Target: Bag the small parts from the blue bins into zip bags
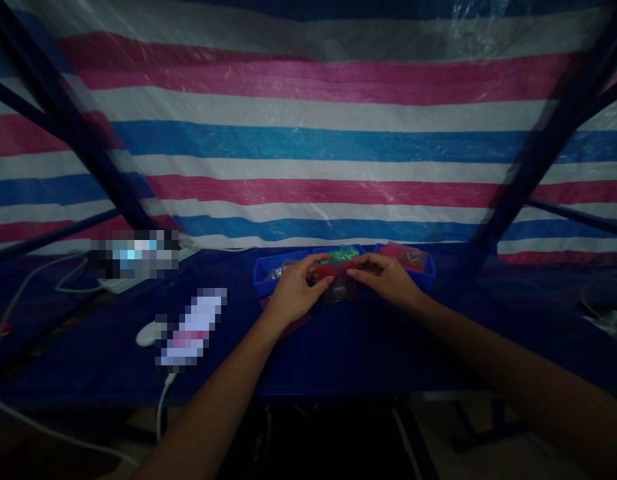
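Two Hands Pinch a Little Bag

From the head camera, the left hand (294,290) and the right hand (388,277) each pinch a side of a small see-through bag with red on top (340,287). The bag is up over the blue table (338,353), in front of some shiny green plastic (345,253). Blue trays sit near both hands: a left tray (262,285) and a right tray (430,269).

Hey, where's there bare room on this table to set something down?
Bare blue tabletop shows between the left forearm and right forearm, nearer you than the plastic bag; another patch lies between the phone and left forearm. It's crowded around the left hand and right hand, with three blue bins just beyond.
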Motion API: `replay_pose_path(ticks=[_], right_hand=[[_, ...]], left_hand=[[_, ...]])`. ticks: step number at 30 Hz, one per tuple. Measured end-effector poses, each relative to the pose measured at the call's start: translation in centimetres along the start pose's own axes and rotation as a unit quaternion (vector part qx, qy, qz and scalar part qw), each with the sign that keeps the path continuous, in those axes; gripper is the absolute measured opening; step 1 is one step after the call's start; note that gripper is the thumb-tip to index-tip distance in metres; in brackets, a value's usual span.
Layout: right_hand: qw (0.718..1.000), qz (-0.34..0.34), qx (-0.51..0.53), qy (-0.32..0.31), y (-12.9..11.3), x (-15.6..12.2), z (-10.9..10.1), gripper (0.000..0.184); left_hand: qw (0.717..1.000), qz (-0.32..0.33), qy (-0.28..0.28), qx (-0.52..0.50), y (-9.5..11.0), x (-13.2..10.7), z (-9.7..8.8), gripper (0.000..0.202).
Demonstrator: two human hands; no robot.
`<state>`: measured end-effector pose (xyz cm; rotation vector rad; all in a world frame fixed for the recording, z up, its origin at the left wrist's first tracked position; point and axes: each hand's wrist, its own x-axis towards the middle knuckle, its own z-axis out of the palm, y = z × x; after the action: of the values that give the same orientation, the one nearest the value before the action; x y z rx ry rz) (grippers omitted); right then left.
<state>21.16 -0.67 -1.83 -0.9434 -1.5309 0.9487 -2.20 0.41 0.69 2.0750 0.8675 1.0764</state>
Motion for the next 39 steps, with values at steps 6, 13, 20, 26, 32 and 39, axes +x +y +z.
replay_pose_path(ticks=[6,13,20,26,32,39], right_hand=[[1.0,-0.006,0.001,0.02,0.1,0.0,0.1,0.03],[0.996,-0.021,0.009,0.091,-0.3,-0.2,0.3,0.03],[0.999,-0.032,0.018,0.001,-2.0,-0.8,1.1,0.031],[0.985,-0.097,-0.078,0.121,-1.4,-0.1,-0.3,0.049],[0.999,-0.014,0.009,-0.028,-1.0,-0.3,-0.1,0.042],[0.986,-0.048,-0.116,0.107,-2.2,0.3,-2.1,0.032]], left_hand=[[0.995,0.076,0.036,0.05,0.4,-0.1,0.3,0.047],[0.975,0.148,0.033,0.161,1.3,-0.5,1.0,0.031],[0.977,0.095,-0.014,0.191,0.6,-0.6,2.0,0.017],[0.982,0.068,0.016,0.173,0.7,-0.5,1.5,0.019],[0.994,0.052,-0.003,0.091,0.6,-0.6,1.8,0.026],[0.984,0.101,0.048,0.135,0.4,-0.6,1.5,0.041]])
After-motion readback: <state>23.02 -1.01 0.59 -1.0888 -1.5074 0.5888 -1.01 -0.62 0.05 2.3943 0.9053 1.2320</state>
